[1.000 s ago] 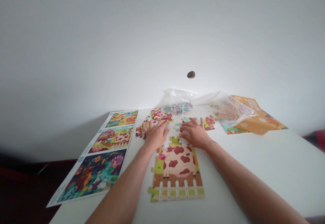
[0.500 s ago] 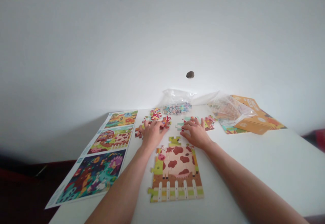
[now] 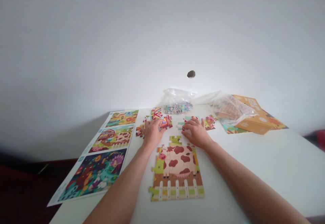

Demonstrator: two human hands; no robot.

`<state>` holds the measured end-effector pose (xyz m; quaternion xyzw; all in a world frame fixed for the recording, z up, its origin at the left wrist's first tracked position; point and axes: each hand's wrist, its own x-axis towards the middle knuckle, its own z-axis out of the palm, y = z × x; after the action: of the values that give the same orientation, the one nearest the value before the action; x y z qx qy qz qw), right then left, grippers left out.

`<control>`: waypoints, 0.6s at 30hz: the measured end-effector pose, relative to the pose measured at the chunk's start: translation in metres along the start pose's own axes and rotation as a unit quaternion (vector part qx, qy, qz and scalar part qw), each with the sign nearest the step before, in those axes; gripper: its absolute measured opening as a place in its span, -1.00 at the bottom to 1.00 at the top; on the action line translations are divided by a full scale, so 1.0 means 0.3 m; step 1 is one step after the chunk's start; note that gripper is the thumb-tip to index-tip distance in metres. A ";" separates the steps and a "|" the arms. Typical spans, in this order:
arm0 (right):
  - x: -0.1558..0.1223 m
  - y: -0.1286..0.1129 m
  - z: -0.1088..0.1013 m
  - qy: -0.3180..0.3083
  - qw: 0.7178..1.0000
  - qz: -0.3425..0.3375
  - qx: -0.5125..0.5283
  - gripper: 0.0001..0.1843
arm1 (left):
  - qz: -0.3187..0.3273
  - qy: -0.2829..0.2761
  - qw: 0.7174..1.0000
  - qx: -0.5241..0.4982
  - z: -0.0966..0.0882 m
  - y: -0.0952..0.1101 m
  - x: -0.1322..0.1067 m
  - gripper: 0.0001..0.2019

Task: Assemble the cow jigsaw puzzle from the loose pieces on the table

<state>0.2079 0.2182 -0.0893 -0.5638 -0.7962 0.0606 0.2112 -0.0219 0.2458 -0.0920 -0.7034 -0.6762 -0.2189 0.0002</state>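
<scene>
A partly assembled cow puzzle (image 3: 177, 169) lies on the white table (image 3: 266, 169) in front of me. Beyond it, loose puzzle pieces (image 3: 158, 115) are scattered. My left hand (image 3: 151, 133) rests among them, fingers curled and pinched on a red piece (image 3: 164, 123). My right hand (image 3: 196, 132) lies just above the cow puzzle's top edge, its fingers bent onto a pale teal piece (image 3: 180, 125).
A sheet with three printed puzzle pictures (image 3: 103, 153) lies at the left, overhanging the table edge. A clear bag of pieces (image 3: 177, 103) sits at the back by the wall. An orange box (image 3: 255, 120) and another clear bag (image 3: 228, 110) lie back right.
My left hand's fingers have curled from spread flat to a pinch on a red piece. My right hand has stayed almost in place.
</scene>
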 end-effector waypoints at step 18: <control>-0.005 -0.002 -0.019 -0.001 1.000 -0.003 0.014 -0.71 | 0.022 -0.002 1.000 0.016 -0.015 0.016 -0.020 -0.64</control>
<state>0.2101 0.2160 -0.0844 -0.5582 -0.7974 0.0716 0.2178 -0.0186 0.2383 -0.0885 -0.7187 -0.6638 -0.2064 0.0151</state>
